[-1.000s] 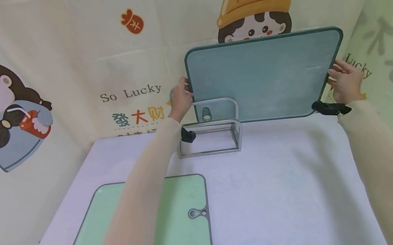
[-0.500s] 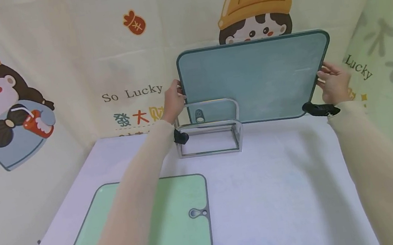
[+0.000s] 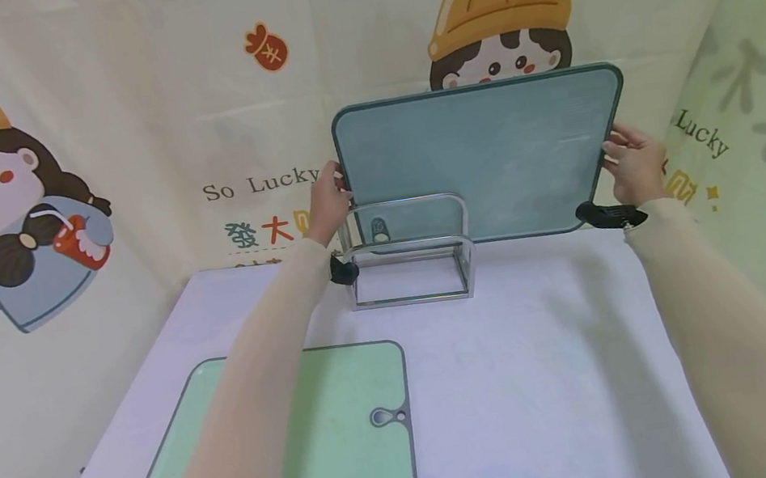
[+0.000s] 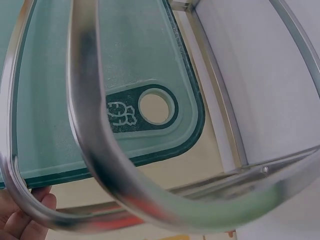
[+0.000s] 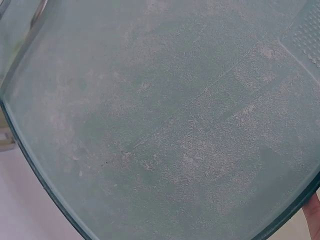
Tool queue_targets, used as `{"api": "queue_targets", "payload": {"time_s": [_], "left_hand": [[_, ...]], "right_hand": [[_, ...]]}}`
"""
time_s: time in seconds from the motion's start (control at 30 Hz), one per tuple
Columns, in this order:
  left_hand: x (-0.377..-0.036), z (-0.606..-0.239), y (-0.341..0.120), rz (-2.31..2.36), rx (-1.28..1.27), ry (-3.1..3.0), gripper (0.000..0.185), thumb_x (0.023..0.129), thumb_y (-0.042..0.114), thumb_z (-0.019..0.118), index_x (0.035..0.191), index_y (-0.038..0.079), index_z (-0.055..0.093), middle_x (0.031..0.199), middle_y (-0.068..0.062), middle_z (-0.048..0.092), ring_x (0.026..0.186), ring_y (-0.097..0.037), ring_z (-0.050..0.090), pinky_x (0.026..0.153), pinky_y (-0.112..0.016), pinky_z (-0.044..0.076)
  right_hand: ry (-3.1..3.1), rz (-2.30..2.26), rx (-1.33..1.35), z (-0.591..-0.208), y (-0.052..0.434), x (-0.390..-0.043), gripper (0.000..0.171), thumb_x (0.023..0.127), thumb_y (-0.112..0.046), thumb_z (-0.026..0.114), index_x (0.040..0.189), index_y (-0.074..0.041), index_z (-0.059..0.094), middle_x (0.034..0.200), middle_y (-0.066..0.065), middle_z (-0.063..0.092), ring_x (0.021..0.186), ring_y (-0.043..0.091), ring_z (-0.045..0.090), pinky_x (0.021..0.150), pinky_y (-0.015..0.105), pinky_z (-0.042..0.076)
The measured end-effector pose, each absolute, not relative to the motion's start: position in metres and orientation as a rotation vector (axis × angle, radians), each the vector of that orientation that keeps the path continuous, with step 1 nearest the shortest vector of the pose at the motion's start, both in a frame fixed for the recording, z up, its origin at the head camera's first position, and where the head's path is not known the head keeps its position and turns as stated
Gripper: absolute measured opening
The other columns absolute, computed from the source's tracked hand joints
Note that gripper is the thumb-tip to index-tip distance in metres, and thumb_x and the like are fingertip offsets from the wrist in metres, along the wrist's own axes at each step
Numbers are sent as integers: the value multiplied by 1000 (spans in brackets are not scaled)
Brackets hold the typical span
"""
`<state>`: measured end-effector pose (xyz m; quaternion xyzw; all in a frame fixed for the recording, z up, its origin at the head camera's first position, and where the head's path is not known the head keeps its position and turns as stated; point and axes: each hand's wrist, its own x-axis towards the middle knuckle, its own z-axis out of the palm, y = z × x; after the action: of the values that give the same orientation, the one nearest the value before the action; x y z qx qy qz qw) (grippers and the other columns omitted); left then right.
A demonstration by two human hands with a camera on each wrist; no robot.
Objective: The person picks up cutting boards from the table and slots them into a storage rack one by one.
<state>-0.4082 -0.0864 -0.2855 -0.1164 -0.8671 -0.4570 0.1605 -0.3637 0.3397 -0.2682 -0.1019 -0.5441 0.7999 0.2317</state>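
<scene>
Board [image 3: 480, 148] is held between left hand [image 3: 329, 204] and right hand [image 3: 637, 164].

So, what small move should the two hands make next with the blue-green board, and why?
I would probably shift the blue-green board slightly left, to centre it better on the metal rack. The left hand and right hand hold its side edges; its left edge nearly lines up with the rack's left side, while much of its width reaches past the rack's right side.

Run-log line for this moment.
left hand: grips teal board, left edge | right hand: grips its right edge | rack: on table, teal board partly behind | green board: flat on table
</scene>
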Motion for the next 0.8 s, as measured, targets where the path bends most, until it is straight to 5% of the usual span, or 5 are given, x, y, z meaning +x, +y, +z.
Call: {"api": "queue_targets", "payload": {"time_s": [0.6, 0.8], "left_hand": [[-410, -290, -105, -1261, -307, -2485, 29, 93, -3, 49, 121, 3, 45, 106, -21, 60, 97, -32, 60, 78, -39, 48], [-410, -289, -112, -1256, -293, -2494, 29, 93, -3, 50, 121, 2, 45, 107, -21, 60, 100, -33, 59, 80, -40, 48]], "right_hand": [[-1494, 2231, -241, -271, 326, -367, 38, 87, 4, 59, 119, -16, 66, 100, -2, 49, 84, 5, 54, 67, 18, 48], [-1520, 2195, -244, -274, 320, -371, 39, 88, 4, 58, 120, -16, 65, 98, -2, 48, 81, 4, 53, 76, 23, 48]]}}
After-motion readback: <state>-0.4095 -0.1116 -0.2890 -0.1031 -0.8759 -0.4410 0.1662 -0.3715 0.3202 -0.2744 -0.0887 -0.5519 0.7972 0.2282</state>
